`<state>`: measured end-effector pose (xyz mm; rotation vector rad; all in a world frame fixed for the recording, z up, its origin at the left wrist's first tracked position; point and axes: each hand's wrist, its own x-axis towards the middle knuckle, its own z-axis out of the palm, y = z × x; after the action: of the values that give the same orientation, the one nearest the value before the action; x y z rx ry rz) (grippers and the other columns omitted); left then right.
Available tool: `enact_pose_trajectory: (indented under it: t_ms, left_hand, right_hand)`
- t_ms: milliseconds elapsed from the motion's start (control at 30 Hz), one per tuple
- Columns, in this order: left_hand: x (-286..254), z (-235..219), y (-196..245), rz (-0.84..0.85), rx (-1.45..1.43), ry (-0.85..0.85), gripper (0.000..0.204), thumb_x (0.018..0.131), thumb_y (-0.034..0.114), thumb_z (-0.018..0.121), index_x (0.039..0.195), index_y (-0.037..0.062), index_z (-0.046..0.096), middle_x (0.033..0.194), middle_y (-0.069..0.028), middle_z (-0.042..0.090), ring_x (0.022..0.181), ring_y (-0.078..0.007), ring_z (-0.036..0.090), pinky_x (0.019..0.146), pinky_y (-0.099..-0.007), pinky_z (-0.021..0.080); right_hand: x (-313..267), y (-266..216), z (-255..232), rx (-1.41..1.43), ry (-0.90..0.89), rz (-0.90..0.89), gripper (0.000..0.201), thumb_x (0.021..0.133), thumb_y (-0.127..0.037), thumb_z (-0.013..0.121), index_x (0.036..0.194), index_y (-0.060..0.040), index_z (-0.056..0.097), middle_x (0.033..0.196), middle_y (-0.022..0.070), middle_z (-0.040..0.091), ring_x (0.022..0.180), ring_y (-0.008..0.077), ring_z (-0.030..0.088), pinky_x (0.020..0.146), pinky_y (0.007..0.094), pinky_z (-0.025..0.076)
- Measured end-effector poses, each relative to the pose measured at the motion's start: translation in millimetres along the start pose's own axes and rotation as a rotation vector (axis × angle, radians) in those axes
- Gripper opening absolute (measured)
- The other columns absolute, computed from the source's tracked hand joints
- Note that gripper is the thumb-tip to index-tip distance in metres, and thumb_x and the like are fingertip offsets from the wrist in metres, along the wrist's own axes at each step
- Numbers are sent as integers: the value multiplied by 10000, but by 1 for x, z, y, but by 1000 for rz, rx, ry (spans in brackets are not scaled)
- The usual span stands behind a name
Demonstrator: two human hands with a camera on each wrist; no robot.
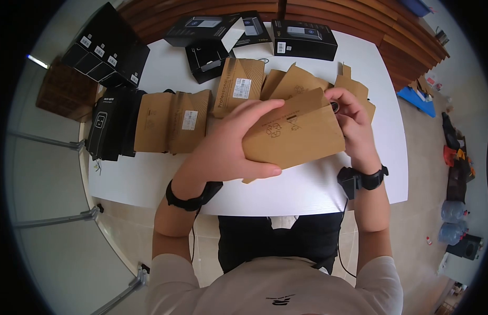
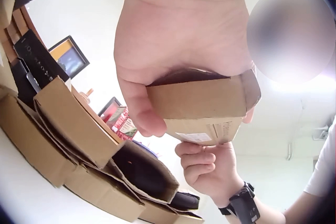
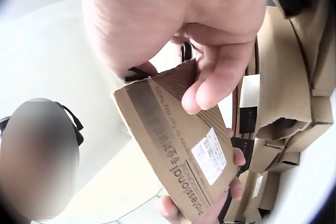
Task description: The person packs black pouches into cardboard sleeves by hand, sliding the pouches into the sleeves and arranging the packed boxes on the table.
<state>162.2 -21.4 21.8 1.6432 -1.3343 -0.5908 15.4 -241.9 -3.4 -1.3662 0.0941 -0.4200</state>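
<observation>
My left hand [image 1: 231, 139] grips a flat brown cardboard box [image 1: 294, 134] across its left part, thumb along the near edge, fingers over the far edge. Recycling marks show on its upper face; in the right wrist view the box [image 3: 178, 145] shows "Professional" print and a white label [image 3: 209, 155]. At its right end my right hand [image 1: 355, 123] has its fingers curled around a small black piece [image 1: 334, 107] with a rounded end. Part of that black piece [image 3: 186, 50] appears behind the fingers; I cannot tell what it is.
Several brown boxes lie close behind and left of the hands, including a labelled box [image 1: 238, 86] and a box pair [image 1: 173, 123]. Black boxes [image 1: 305, 39] stand along the back edge and a black stack [image 1: 107, 47] at the left. White tabletop [image 1: 317, 191] shows in front.
</observation>
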Motion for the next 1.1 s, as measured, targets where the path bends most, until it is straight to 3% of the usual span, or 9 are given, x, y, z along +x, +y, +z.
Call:
enact_pose_trajectory:
  t_ms: [267, 467, 667, 733, 767, 867, 933, 1033, 1100]
  left_hand:
    - [-5, 36, 13, -107, 0, -124, 868, 660, 194, 839, 1420, 77, 437, 1336, -141, 461, 1225, -275, 505, 999, -355, 439]
    - [3, 48, -14, -110, -6, -264, 880, 657, 241, 859, 1406, 52, 438, 1361, -138, 452, 1248, -283, 496, 1049, -366, 401]
    - [1, 34, -26, -230, -375, -318, 845, 819, 114, 758, 1500, 107, 259, 1243, -179, 529, 1157, -213, 556, 879, -318, 531]
    - [0, 19, -18, -430, -531, -338, 779, 866, 106, 701, 1504, 115, 254, 1214, -153, 549, 1055, -200, 611, 782, -308, 570]
    - [-3, 19, -25, -401, -585, -295, 745, 896, 230, 691, 1478, 62, 257, 1123, -162, 562, 883, -215, 650, 543, -316, 596]
    - [-5, 3, -20, -450, -661, -200, 719, 921, 246, 655, 1484, 65, 246, 1106, -168, 584, 853, -229, 665, 521, -333, 595]
    - [-9, 1, -29, -468, -784, -144, 590, 933, 275, 629, 1382, -10, 375, 995, -166, 634, 736, -238, 682, 464, -329, 563]
    - [-7, -5, -31, -212, -898, -186, 405, 937, 313, 594, 1054, -71, 542, 770, -143, 650, 567, -241, 658, 401, -307, 485]
    - [-6, -4, -33, -167, -935, -160, 401, 930, 309, 597, 1052, -70, 548, 759, -138, 644, 552, -230, 654, 389, -289, 476]
  right_hand:
    - [-60, -2, -26, -58, 124, 270, 280, 930, -27, 475, 1196, -7, 559, 950, -16, 595, 744, 18, 490, 633, 170, 365]
    - [-92, 32, -41, 139, 185, 312, 284, 949, -26, 459, 1221, -13, 536, 1057, 40, 629, 926, 91, 608, 791, 225, 480]
    - [-86, 35, -19, 219, 198, 188, 293, 938, -5, 427, 1207, -4, 543, 1045, 36, 632, 915, 82, 601, 787, 218, 477]
    - [-81, 33, -16, 176, 200, 166, 293, 940, -12, 425, 1206, -3, 547, 1036, 32, 631, 921, 76, 594, 788, 217, 474]
    - [-77, 32, -16, 118, 205, 117, 296, 942, -16, 427, 1212, -5, 548, 1034, 31, 631, 921, 76, 592, 788, 218, 475]
    - [-59, 27, -17, 2, 210, 88, 312, 950, -29, 437, 1241, -3, 545, 1068, 43, 632, 949, 85, 596, 813, 228, 482]
    - [-44, 18, -10, 47, 133, -125, 319, 959, -46, 444, 1260, 7, 537, 1109, 61, 632, 997, 95, 598, 847, 237, 485]
    - [-15, -1, -1, 2, 79, -178, 331, 969, -87, 446, 1270, 26, 525, 1127, 75, 634, 984, 114, 618, 857, 240, 489]
    - [-1, -10, 2, -78, 78, -204, 343, 974, -125, 438, 1263, 36, 526, 1107, 79, 641, 952, 122, 628, 835, 243, 494]
